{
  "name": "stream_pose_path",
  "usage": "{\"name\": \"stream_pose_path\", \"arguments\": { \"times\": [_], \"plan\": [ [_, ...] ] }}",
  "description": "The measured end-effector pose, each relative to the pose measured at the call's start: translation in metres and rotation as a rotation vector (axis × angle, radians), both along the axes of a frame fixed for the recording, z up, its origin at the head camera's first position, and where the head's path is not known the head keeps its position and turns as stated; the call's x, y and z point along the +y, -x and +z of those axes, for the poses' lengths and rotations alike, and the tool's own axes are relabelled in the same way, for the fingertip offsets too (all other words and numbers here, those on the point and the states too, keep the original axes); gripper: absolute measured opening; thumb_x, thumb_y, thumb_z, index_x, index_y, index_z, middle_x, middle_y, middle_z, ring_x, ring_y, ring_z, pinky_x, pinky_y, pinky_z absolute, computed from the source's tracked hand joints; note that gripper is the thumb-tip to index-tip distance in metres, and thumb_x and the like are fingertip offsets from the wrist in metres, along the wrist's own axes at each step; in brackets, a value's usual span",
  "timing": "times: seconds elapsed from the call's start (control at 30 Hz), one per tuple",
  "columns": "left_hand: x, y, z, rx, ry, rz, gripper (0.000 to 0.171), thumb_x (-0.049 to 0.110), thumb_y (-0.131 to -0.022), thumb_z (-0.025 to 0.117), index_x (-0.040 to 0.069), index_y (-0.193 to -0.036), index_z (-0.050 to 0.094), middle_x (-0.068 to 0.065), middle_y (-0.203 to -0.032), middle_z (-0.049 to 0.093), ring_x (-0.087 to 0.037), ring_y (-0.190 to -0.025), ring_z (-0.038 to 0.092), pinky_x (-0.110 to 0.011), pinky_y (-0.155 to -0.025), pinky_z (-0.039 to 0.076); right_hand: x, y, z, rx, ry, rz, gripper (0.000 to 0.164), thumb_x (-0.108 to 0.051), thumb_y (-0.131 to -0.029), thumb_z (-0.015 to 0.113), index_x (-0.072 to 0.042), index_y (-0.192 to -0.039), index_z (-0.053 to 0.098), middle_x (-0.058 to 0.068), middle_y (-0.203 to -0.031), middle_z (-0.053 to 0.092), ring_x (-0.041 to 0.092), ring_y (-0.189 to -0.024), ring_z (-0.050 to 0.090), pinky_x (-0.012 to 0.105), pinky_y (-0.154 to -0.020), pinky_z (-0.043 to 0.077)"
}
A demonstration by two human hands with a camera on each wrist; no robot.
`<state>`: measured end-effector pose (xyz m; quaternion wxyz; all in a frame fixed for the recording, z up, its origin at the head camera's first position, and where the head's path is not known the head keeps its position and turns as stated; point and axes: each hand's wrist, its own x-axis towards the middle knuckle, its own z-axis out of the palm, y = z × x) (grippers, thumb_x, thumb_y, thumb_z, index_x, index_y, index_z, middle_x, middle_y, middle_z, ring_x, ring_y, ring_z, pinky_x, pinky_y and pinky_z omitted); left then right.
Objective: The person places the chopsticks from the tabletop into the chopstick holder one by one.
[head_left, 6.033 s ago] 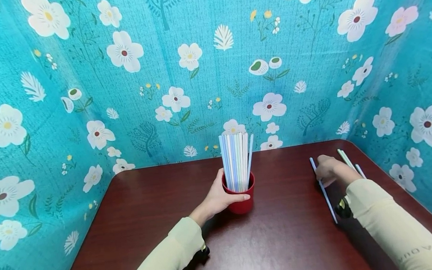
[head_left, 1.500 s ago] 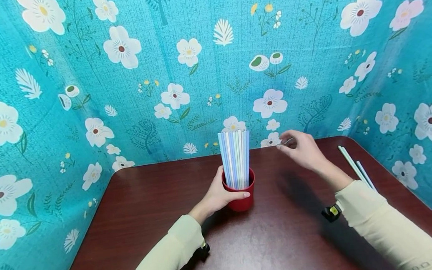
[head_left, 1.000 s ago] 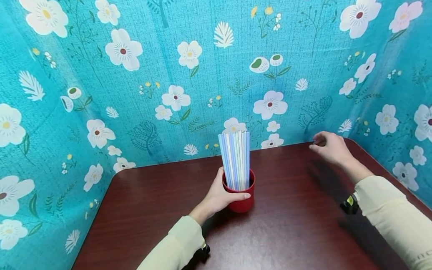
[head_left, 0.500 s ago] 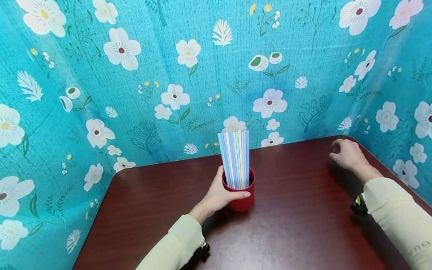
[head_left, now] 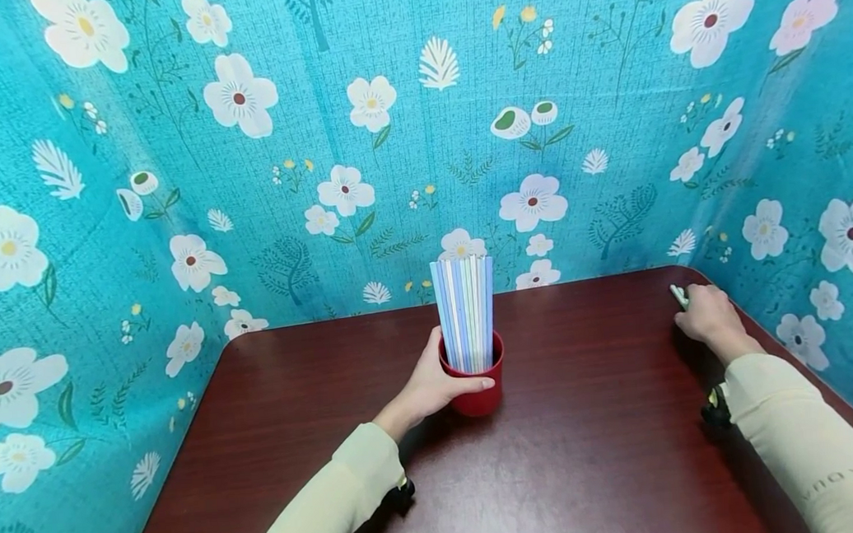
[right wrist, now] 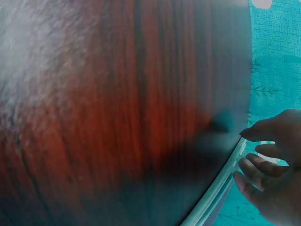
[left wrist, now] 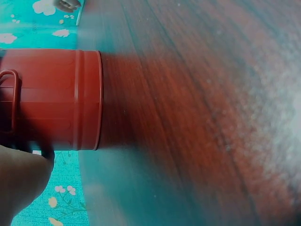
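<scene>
My left hand point(head_left: 432, 387) grips a red cup point(head_left: 478, 401), with the thumb across its front. A bundle of blue, white and pale green straws point(head_left: 467, 317) stands upright inside. Seen by the left wrist camera, the cup point(left wrist: 56, 101) shows a wire-like handle, and part of the hand point(left wrist: 21, 181) lies below it. At the table's far right, my right hand point(head_left: 711, 317) reaches over pale green straws point(head_left: 679, 296) lying there, mostly hidden beneath it. In the right wrist view, the spread, bent fingers of that hand point(right wrist: 282, 165) are around the straws point(right wrist: 214, 200), touching or very near them.
A dark red-brown wooden table point(head_left: 315, 373) carries everything. Turquoise floral cloth point(head_left: 419, 160) rises along its back, left and right edges. Dark wrist cameras point(head_left: 716, 407) sit under both sleeves.
The blue straw that lay on the table is gone from there, and my right hand has come back rightward from near the cup to the remaining straws. The left hand stays on the cup.
</scene>
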<state>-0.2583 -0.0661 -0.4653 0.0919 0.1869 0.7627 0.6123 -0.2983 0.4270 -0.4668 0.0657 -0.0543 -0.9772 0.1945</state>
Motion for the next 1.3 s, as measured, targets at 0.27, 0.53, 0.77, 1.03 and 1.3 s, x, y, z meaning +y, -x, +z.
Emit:
{"name": "stream_pose_path", "arguments": {
  "times": [0.27, 0.53, 0.77, 1.03, 1.3],
  "plan": [
    [0.0, -0.001, 0.001, -0.009, -0.002, 0.003, 0.092, 0.032, -0.075, 0.092, 0.036, -0.146, 0.033, 0.012, -0.141, 0.052, -0.018, -0.129, 0.05, -0.043, -0.093, 0.057, 0.004, -0.001, 0.0, -0.022, -0.003, -0.019, 0.021, -0.003, -0.083, 0.061, 0.013, -0.094, 0.052, 0.033, -0.087, 0.056, 0.045, -0.077, 0.053, 0.058, -0.066, 0.046],
    [0.0, -0.003, -0.001, -0.018, -0.017, -0.01, 0.091, 0.032, -0.076, 0.092, 0.035, -0.146, 0.034, 0.011, -0.141, 0.052, -0.019, -0.13, 0.05, -0.042, -0.093, 0.057, 0.004, -0.002, -0.006, -0.071, 0.018, -0.023, 0.011, -0.003, -0.084, 0.061, 0.005, -0.085, 0.054, 0.024, -0.077, 0.056, 0.039, -0.07, 0.054, 0.049, -0.058, 0.045],
    [0.0, -0.004, 0.0, -0.021, -0.007, -0.002, 0.091, 0.033, -0.075, 0.092, 0.037, -0.145, 0.034, 0.012, -0.14, 0.052, -0.018, -0.129, 0.05, -0.042, -0.092, 0.058, -0.002, 0.003, -0.006, -0.044, 0.033, 0.045, 0.014, 0.001, -0.081, 0.059, 0.01, -0.091, 0.056, 0.023, -0.076, 0.056, 0.038, -0.071, 0.052, 0.048, -0.061, 0.046],
    [0.001, -0.004, -0.002, -0.021, -0.01, -0.005, 0.091, 0.031, -0.075, 0.092, 0.036, -0.145, 0.035, 0.013, -0.14, 0.053, -0.017, -0.129, 0.05, -0.042, -0.093, 0.057, -0.027, 0.009, -0.002, -0.108, 0.032, 0.115, 0.031, -0.003, -0.086, 0.064, 0.02, -0.106, 0.057, 0.032, -0.091, 0.061, 0.044, -0.082, 0.058, 0.055, -0.071, 0.051],
    [0.001, -0.004, -0.003, -0.019, -0.015, -0.003, 0.091, 0.032, -0.075, 0.092, 0.037, -0.145, 0.035, 0.013, -0.14, 0.052, -0.017, -0.13, 0.05, -0.043, -0.094, 0.057, -0.05, 0.016, 0.001, -0.155, 0.001, 0.171, 0.031, -0.004, -0.082, 0.068, 0.019, -0.101, 0.06, 0.032, -0.093, 0.065, 0.048, -0.089, 0.063, 0.058, -0.081, 0.053]
  ]
}}
